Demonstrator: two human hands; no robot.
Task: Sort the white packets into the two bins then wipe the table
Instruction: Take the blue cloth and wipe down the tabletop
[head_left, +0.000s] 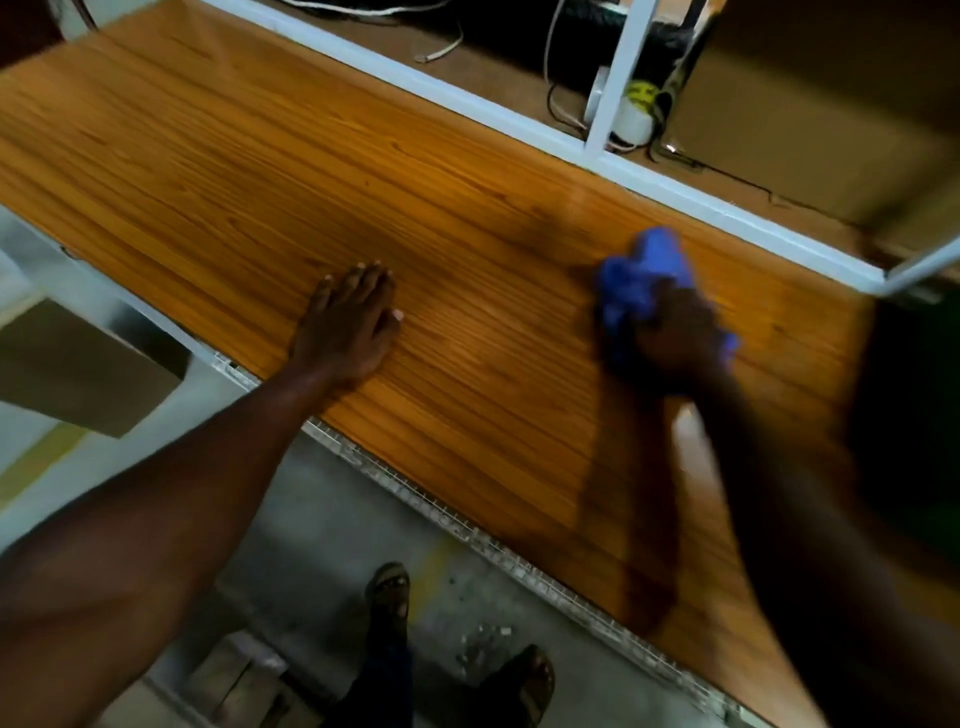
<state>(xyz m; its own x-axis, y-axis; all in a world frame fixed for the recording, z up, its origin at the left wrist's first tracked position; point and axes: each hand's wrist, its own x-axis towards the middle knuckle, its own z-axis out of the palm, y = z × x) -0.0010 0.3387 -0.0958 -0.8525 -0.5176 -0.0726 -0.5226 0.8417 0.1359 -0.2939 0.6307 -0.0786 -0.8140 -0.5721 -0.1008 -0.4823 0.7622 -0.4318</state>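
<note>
Whole frame smeared by motion. Worst at 3 o'clock: right hand (675, 338) is a dark blur, finger pose unreadable, and it covers most of the crumpled blue cloth (641, 278). Orange wood-grain tabletop (260, 182) is cut off at 9 o'clock and at 5 o'clock. Tangle of cables and white plug block (631, 111) at 1 o'clock sits partly behind the white frame post (615, 78); yellow label there too blurred to read.
</note>
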